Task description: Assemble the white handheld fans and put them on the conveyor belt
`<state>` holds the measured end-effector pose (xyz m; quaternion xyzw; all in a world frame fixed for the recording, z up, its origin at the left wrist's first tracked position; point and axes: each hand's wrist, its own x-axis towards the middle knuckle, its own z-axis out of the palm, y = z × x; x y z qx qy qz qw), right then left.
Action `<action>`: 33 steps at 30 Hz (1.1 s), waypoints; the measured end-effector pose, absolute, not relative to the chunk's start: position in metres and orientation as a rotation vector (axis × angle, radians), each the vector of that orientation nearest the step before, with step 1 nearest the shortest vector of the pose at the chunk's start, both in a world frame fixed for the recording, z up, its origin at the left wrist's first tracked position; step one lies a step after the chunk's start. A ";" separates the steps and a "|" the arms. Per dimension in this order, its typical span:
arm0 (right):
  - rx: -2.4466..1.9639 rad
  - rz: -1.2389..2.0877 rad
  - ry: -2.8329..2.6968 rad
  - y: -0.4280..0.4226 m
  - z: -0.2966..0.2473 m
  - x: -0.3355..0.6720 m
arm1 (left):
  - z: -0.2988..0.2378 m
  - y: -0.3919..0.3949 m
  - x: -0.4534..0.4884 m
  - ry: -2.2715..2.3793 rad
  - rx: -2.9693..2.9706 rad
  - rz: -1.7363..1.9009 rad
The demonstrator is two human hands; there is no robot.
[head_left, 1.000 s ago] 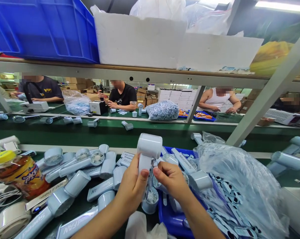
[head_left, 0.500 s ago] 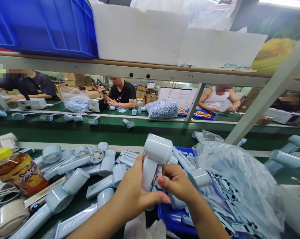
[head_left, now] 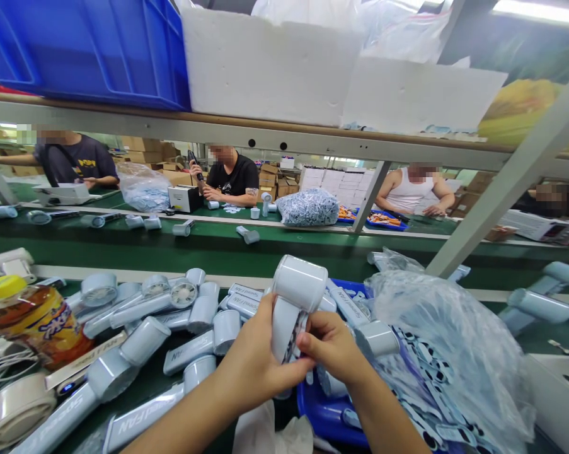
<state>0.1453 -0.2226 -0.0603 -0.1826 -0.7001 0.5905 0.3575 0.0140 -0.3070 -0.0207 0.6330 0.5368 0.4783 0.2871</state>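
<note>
At the far left, a bottle with a yellow cap leans on the dark green tabletop, with white cables and a round cream fan head just in front of it. Above, a blue crate sits on the shelf, next to a white foam box. Across the green belt, a co-worker in a dark shirt sits at the left. Right of the bottle, many light blue fans lie in a loose heap, some marked "Speed FAN".

In the middle, the left hand grasps the handle of the held fan, which is tilted, its drum-shaped head uppermost, above the tabletop. The right hand has its fingers bent and its thumb against the handle's open right side, where inner parts show; I cannot tell whether it pinches one of them.

Just beyond the right hand, more fans lie in and over a blue tray. Farther right, a clear plastic bag bulges beside small light blue parts, and a white box stands at the edge.
</note>
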 end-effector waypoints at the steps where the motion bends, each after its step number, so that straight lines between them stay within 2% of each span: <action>1: -0.467 1.498 -1.790 -0.222 -0.063 0.145 | -0.020 -0.307 0.014 1.413 1.708 1.285; 5: -0.493 1.427 -1.719 -0.222 -0.066 0.145 | -0.012 -0.307 0.009 1.404 1.832 1.273; 11: -0.268 1.624 -1.827 -0.227 -0.060 0.143 | -0.013 -0.310 0.002 1.381 1.868 1.244; 16: -0.288 1.679 -1.673 -0.227 -0.062 0.149 | -0.012 -0.314 0.005 1.324 1.790 1.293; 21: -0.175 1.615 -1.896 -0.228 -0.049 0.159 | -0.010 -0.317 0.010 1.216 1.737 1.307; 25: -0.255 1.504 -2.006 -0.238 -0.037 0.166 | -0.016 -0.324 0.020 1.195 1.809 1.365; 29: -0.168 1.563 -2.014 -0.245 -0.037 0.173 | -0.021 -0.333 0.029 1.241 1.792 1.475; 33: -0.339 1.592 -1.840 -0.235 -0.054 0.160 | -0.026 -0.320 0.023 1.251 1.692 1.331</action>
